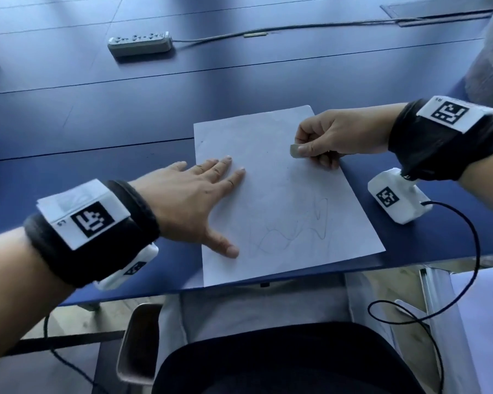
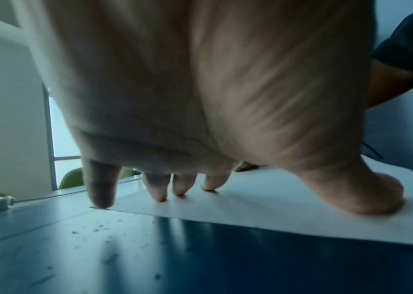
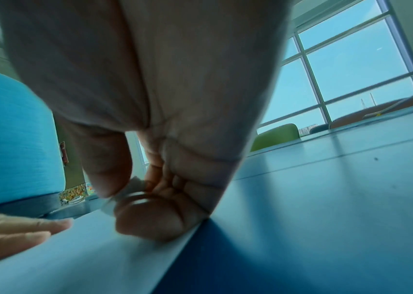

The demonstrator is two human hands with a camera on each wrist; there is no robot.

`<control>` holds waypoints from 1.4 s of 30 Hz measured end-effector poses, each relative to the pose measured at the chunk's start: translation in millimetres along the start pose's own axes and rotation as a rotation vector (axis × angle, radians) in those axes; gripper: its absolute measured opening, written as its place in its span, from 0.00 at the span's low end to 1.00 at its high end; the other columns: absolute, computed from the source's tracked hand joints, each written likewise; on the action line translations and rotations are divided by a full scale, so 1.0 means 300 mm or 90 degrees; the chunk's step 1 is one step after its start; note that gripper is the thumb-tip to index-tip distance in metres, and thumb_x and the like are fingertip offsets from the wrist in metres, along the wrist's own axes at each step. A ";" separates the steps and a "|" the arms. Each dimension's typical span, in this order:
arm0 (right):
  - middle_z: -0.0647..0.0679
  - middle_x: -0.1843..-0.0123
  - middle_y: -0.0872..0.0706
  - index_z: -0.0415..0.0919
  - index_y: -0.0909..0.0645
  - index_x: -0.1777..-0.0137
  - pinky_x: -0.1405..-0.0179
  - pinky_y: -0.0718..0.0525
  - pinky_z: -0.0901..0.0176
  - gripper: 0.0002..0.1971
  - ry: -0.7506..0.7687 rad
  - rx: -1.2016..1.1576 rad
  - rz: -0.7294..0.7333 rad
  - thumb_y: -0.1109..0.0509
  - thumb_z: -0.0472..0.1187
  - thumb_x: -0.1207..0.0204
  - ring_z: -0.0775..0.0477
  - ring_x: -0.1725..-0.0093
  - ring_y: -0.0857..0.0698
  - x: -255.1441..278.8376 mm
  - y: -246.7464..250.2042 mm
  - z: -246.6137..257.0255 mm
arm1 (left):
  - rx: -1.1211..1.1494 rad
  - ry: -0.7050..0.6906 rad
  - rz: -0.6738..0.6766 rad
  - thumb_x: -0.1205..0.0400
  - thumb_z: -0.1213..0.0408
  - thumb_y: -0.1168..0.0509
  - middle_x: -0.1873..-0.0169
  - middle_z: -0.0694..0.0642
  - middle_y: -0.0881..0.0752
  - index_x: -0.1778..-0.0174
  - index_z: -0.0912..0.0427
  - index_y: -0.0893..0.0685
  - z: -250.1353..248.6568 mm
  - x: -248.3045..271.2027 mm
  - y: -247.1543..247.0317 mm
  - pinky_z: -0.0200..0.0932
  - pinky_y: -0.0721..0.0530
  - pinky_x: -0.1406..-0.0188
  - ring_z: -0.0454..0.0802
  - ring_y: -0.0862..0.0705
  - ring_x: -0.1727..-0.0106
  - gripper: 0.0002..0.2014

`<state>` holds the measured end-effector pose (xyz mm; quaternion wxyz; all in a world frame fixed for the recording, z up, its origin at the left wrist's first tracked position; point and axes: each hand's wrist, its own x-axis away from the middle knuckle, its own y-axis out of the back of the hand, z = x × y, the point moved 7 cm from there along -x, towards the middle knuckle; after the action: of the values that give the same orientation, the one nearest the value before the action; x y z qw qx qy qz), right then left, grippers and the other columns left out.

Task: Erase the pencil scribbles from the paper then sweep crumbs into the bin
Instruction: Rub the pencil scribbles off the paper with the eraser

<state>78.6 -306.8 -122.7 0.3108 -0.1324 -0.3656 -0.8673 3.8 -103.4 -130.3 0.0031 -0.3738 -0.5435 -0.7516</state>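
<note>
A white sheet of paper (image 1: 282, 177) lies on the blue table near its front edge. Faint pencil scribbles (image 1: 293, 226) mark its lower half. My left hand (image 1: 199, 194) lies flat with fingers spread on the sheet's left edge, and the left wrist view shows the fingertips (image 2: 160, 195) pressing the paper (image 2: 275, 214). My right hand (image 1: 325, 137) hovers at the sheet's upper right and pinches a small pale eraser (image 1: 294, 151) between thumb and forefinger. In the right wrist view the eraser (image 3: 134, 184) is mostly hidden by the thumb. Dark eraser crumbs (image 2: 94, 230) speckle the table left of the sheet.
A grey power strip (image 1: 140, 43) with its cable lies far back on the table (image 1: 97, 115). A floor-box hatch (image 1: 439, 11) sits at the back right. Black sensor cables hang off the front edge by my lap and the chair (image 1: 137, 339). No bin is in view.
</note>
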 end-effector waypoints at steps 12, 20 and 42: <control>0.51 0.62 0.13 0.44 0.14 0.57 0.64 0.22 0.61 0.12 0.244 0.368 -0.067 0.25 0.52 0.25 0.57 0.68 0.22 0.008 -0.169 0.305 | 0.065 -0.075 -0.098 0.42 0.17 0.40 0.13 0.45 0.59 0.12 0.51 0.60 -0.003 -0.018 0.015 0.37 0.49 0.20 0.41 0.56 0.13 0.69; 0.56 0.65 0.12 0.49 0.10 0.59 0.58 0.16 0.61 0.04 0.297 0.390 -0.025 0.21 0.48 0.30 0.57 0.67 0.18 0.026 -0.296 0.357 | 0.122 -0.095 -0.096 0.41 0.22 0.31 0.14 0.39 0.54 0.15 0.42 0.47 -0.003 -0.013 0.012 0.29 0.51 0.36 0.41 0.53 0.15 0.61; 0.51 0.68 0.13 0.45 0.12 0.65 0.68 0.20 0.64 0.08 0.222 0.369 0.121 0.21 0.48 0.30 0.56 0.71 0.21 0.033 -0.314 0.308 | 0.079 -0.087 -0.076 0.44 0.17 0.36 0.13 0.46 0.65 0.13 0.51 0.64 -0.001 -0.029 0.000 0.33 0.61 0.27 0.41 0.63 0.14 0.72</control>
<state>11.2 -194.2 -105.7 0.4723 0.0779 -0.5240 -0.7045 9.7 -107.2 -135.2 -0.0555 -0.3899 -0.6093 -0.6882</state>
